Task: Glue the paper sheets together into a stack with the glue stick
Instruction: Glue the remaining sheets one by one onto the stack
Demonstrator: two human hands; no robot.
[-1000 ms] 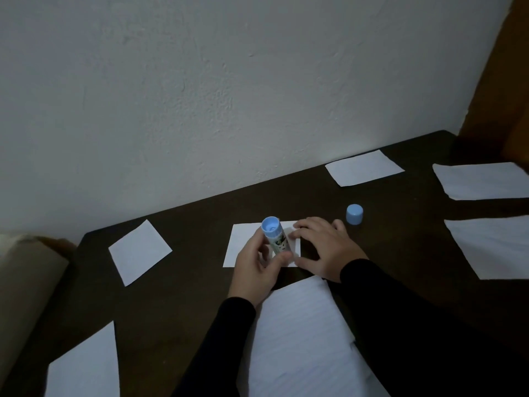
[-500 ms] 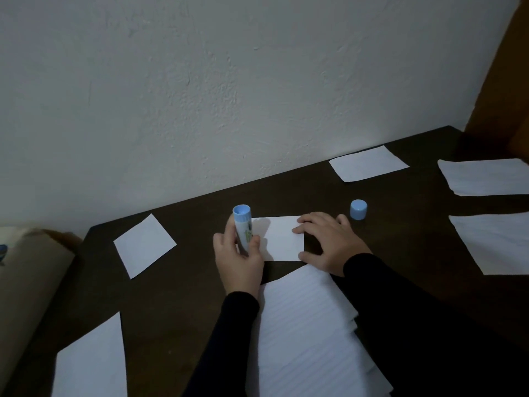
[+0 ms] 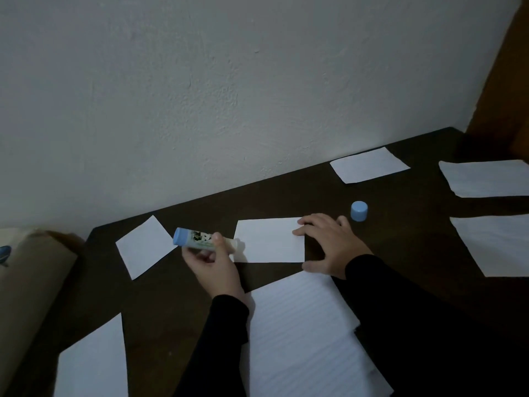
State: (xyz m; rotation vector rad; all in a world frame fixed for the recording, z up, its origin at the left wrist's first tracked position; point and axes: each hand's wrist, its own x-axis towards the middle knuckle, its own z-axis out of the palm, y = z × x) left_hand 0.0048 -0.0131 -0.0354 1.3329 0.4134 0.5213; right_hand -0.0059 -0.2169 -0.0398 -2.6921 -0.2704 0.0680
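A small white paper sheet (image 3: pixel 269 239) lies in the middle of the dark table (image 3: pixel 400 207). My left hand (image 3: pixel 213 267) grips an uncapped glue stick (image 3: pixel 200 239), which lies almost level with its blue base pointing left and its tip at the sheet's left edge. My right hand (image 3: pixel 332 245) rests flat on the sheet's right edge, fingers spread. The blue cap (image 3: pixel 359 211) stands on the table just right of that hand. A stack of lined sheets (image 3: pixel 303 336) lies close to me between my arms.
Loose white sheets lie around: one at the left (image 3: pixel 144 246), one at the near left (image 3: pixel 91 362), one at the back (image 3: pixel 369 164), two at the right (image 3: pixel 486 179) (image 3: pixel 498 242). A wall runs behind the table. A beige roll (image 3: pixel 31 282) sits past the left edge.
My left hand has tipped the glue stick from upright to nearly level and shifted it left, its tip now at the sheet's left edge. My right hand stays on the sheet.
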